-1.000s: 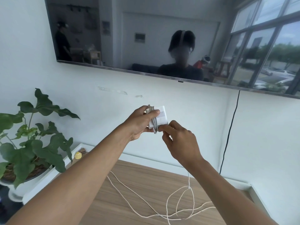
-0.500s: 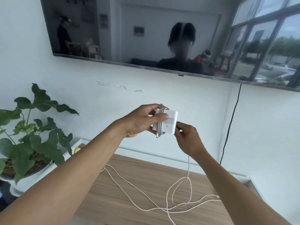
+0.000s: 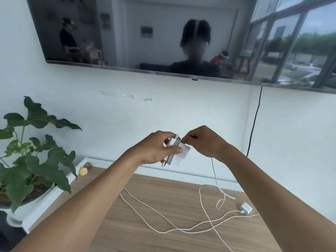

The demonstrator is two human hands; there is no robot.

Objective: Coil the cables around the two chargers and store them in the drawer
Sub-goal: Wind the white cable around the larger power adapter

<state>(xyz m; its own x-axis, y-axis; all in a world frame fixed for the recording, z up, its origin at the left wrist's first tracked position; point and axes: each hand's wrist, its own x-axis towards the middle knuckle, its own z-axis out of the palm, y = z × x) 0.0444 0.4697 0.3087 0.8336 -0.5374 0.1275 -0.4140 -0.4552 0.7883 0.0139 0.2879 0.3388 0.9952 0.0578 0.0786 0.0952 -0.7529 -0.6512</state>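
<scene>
Coiling of the first charger (image 3: 183,155) is in progress. Est. past halfway for this unit, approx. a quarter of the whole job.

1. Left hand (image 3: 154,149): fingers curled round the white brick, thumb pressed across its near face. It holds the brick in the air above the wooden top (image 3: 145,233), centre of scene. Several turns of cable sit tight round the brick's left part.
2. Right hand (image 3: 203,141): fingertips pinch the cable (image 3: 214,171) at the brick's top edge, other fingers curled in. From the pinch the slack drops to the top, right of centre. A short run is left to wind, incl. the free end.
3. Second charger (image 3: 245,208): small white plug lying on the top at far right, not wound. Its lead (image 3: 163,221) sprawls loose across the wood toward the left. Where strands cross, cannot tell which is which.
4. Drawer: not in view, so storage not started.

To do: finish unit 1, wind unit 2, stow both.
</scene>
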